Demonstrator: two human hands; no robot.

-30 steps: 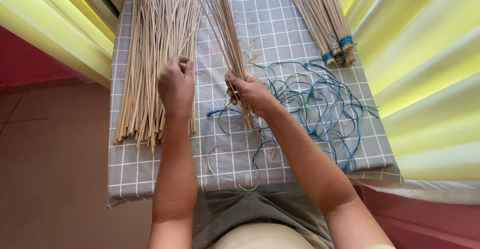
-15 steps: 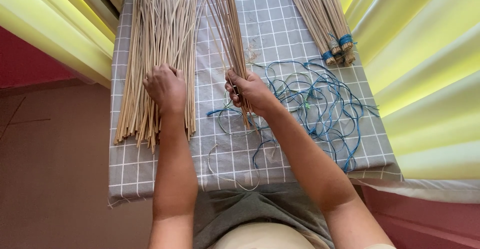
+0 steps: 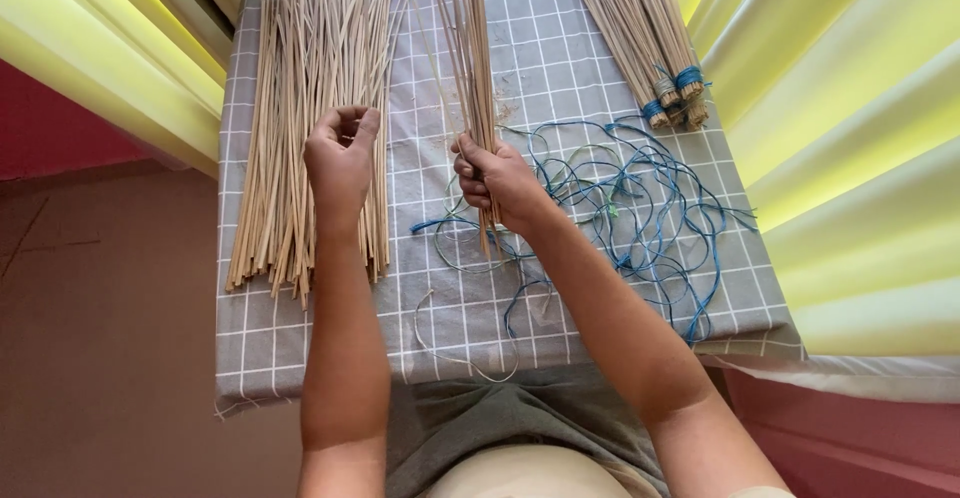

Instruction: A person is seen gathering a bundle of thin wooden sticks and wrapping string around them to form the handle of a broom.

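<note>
My right hand (image 3: pixel 495 183) grips a thin bunch of pale reed sticks (image 3: pixel 470 48) that points away from me over the table. My left hand (image 3: pixel 340 158) hovers over the loose pile of pale sticks (image 3: pixel 300 118) on the left, its fingers curled and pinching at one or two sticks; whether it holds any I cannot tell. A tangle of blue and green cords (image 3: pixel 630 208) lies just right of my right hand on the grey checked cloth (image 3: pixel 560 58).
Tied stick bundles with blue binding (image 3: pixel 650 48) lie at the back right. Yellow curtains (image 3: pixel 860 158) hang on both sides. The cloth's front edge (image 3: pixel 300 388) is near my lap. Reddish floor shows to the left.
My left hand has slid left from beside the right hand onto the loose stick pile and lifted its fingers. The right hand has kept its bunch in place.
</note>
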